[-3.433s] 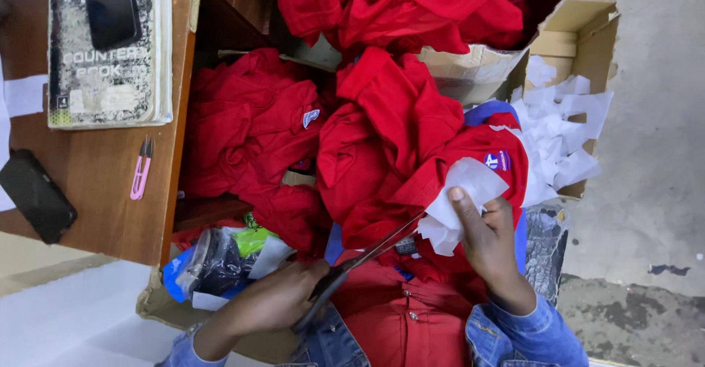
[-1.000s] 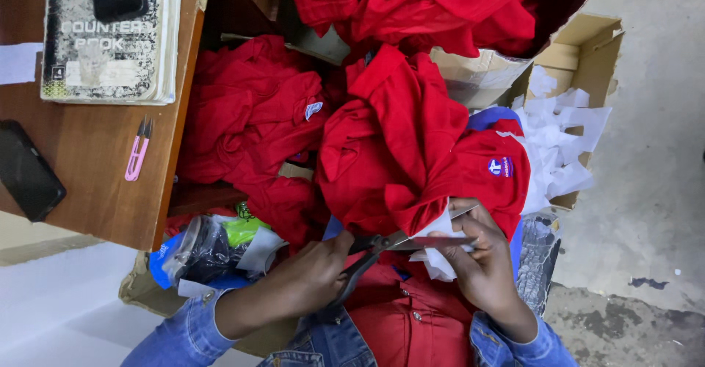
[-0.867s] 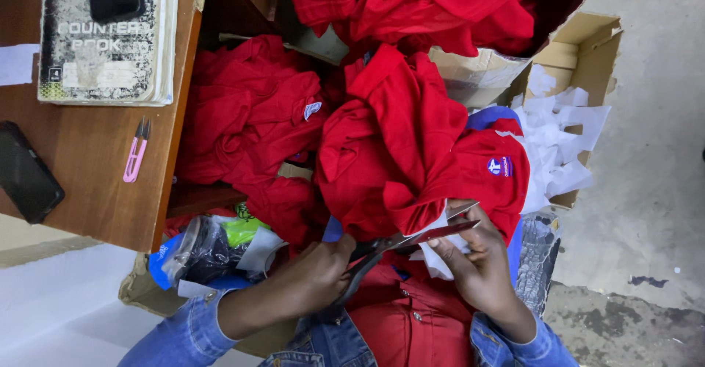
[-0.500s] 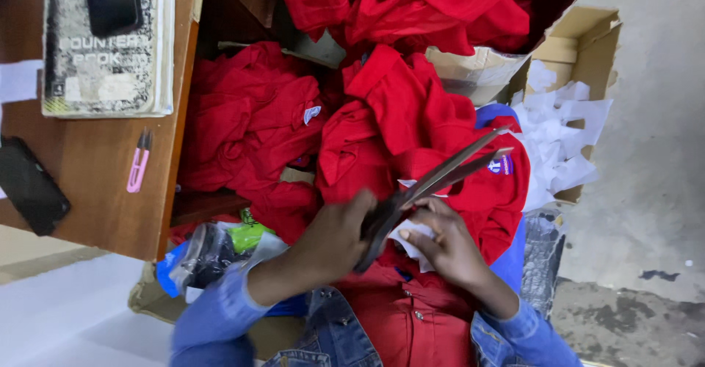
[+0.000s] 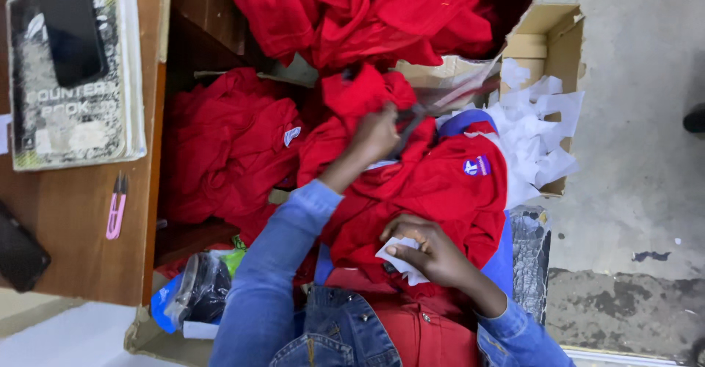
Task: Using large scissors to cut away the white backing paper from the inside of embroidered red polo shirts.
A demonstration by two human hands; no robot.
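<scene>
Left hand [image 5: 376,133] is closed around the handles of a pair of scissors [image 5: 433,110], raised over the red garment [image 5: 433,191] on the lap; the blades point toward the cardboard box [image 5: 551,37] and are motion-blurred. Right hand [image 5: 429,249] lies low on the same garment, fingers pinching a white backing piece [image 5: 400,263] against the fabric. The garment shows a small purple-and-white patch [image 5: 476,166] near its right edge. White paper scraps [image 5: 543,132] fill the box just beside it. More red garments [image 5: 228,154] are piled under the wooden surface [image 5: 81,227]. On the surface lie a notebook [image 5: 73,110] with a dark phone [image 5: 72,31] on top and a pink thread snipper [image 5: 116,207].
</scene>
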